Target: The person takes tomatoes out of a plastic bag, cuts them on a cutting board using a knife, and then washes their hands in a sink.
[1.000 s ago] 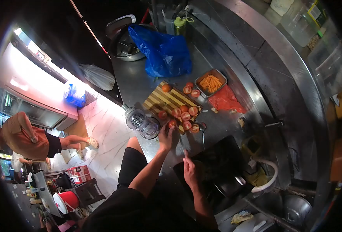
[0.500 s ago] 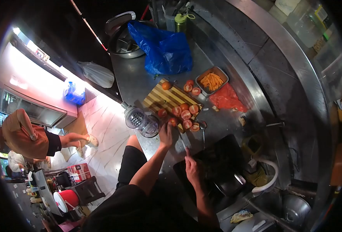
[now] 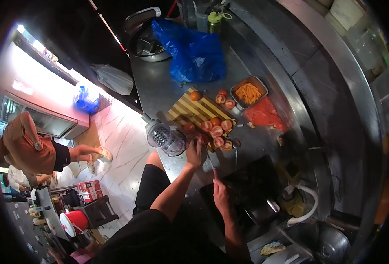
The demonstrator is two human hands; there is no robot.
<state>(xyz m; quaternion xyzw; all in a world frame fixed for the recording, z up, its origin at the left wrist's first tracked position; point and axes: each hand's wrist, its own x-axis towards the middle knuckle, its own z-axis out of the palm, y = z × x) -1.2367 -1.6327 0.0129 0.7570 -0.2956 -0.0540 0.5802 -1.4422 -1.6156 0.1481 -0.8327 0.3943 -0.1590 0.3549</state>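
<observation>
Tan and dark-brown stripes cross the cutting board. At its near end, tomato halves show red; beyond it, a bag is vivid blue; right of it, strips are orange, a plastic sheet red.

Both arms reach forward from a dark-clothed torso over the surface. The left forearm, bare below a short black sleeve, slants across the edge on the floor side to the left hand, which is low over the surface, back upward, with fingers bent together and thumb opposite. The right forearm rises more steeply to the right hand, closer to the torso and farther in from that edge, its fingers folded in a closed grip. The hands are near each other but apart. A bent knee shows just beside the floor-side edge.
</observation>
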